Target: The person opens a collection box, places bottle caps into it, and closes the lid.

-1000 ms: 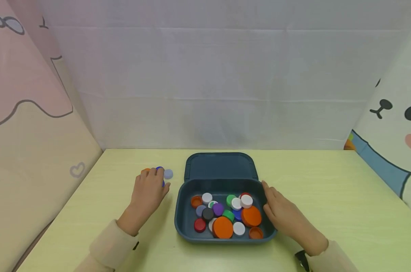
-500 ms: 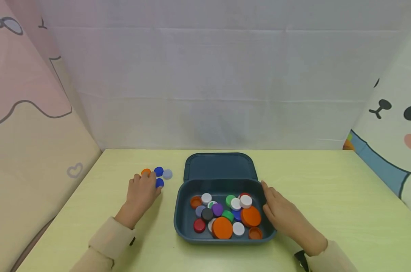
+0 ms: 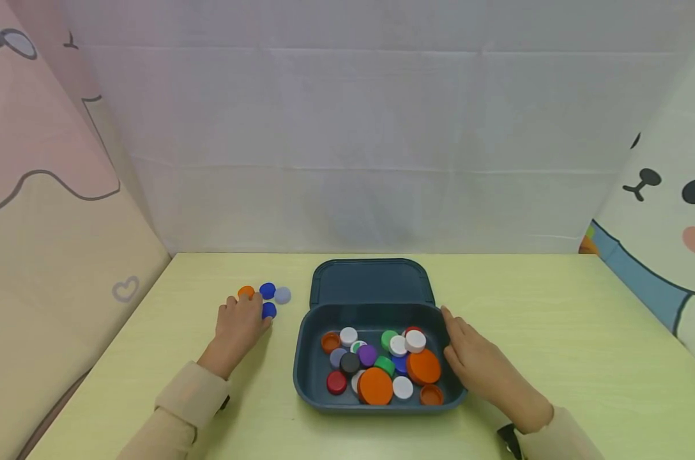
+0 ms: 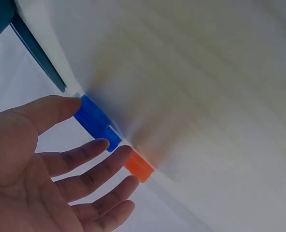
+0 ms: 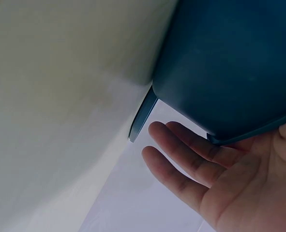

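Spread over a small group of bottle caps, my left hand (image 3: 236, 329) has its fingers relaxed and bent. The near blue cap (image 3: 269, 310) lies beside its thumb and index finger; whether they touch it I cannot tell. Just past the fingertips is an orange cap (image 3: 246, 291), with another blue cap (image 3: 267, 291) and a pale blue cap (image 3: 282, 295) to the right. My right hand (image 3: 480, 358) rests against the right side of a dark blue box (image 3: 304, 383), its fingers fairly straight in the right wrist view.
Inside the box lie many mixed caps, among them a large orange cap (image 3: 376, 386), a purple cap (image 3: 367, 355) and a red cap (image 3: 336, 383). The box's lid (image 3: 372, 281) is folded back behind it. A white cloth (image 3: 347, 147) hangs at the table's far edge.
My left hand has drawn back toward the left and nearer the body, uncovering the blue and orange caps. My right hand stays at the box's side.
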Demonstrator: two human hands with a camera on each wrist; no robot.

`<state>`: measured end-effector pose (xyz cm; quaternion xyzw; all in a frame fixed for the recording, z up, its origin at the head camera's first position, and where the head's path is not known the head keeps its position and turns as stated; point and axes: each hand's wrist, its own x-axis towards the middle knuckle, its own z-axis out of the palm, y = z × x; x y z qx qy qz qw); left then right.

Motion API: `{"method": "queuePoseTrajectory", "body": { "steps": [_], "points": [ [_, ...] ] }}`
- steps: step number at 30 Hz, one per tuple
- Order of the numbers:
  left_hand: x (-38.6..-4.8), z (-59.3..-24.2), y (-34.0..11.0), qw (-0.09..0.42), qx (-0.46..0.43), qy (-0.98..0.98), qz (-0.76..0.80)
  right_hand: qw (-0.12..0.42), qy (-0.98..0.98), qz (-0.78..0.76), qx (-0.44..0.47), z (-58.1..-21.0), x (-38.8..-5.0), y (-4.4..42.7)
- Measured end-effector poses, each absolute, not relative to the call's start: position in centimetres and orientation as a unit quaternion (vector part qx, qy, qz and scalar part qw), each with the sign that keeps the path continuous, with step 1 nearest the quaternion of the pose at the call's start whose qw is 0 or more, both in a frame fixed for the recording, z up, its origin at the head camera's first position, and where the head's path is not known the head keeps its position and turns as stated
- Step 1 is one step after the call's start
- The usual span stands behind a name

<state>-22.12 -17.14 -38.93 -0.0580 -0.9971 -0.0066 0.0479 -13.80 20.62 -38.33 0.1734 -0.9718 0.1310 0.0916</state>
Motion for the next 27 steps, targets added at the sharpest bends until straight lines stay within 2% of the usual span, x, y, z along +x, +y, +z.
{"method": "queuePoseTrajectory", "body": {
  "steps": [7, 19, 20, 26, 27],
  "points": [
    [-22.65, -39.15, -17.12, 0.028, -0.051, -0.998, -0.013, 0.092, -0.972, 0.131, 0.174, -38.34, -13.77, 20.60],
    [-22.87, -39.11, -16.97, 0.021, -0.046, -0.999, -0.010, 0.093, -0.972, 0.125, 0.177, -38.38, -13.77, 20.63],
    [-22.83, -39.21, -16.93, 0.034, -0.047, -0.998, -0.003, 0.094, -0.972, 0.125, 0.178, -38.38, -13.76, 20.63],
    [-22.67, -38.87, -16.96, 0.040, -0.051, -0.998, 0.000, 0.086, -0.972, 0.125, 0.177, -38.30, -13.75, 20.62],
    [-22.65, -38.67, -16.98, 0.029, -0.051, -0.998, -0.006, 0.085, -0.973, 0.125, 0.176, -38.28, -13.76, 20.62]
  ]
}}
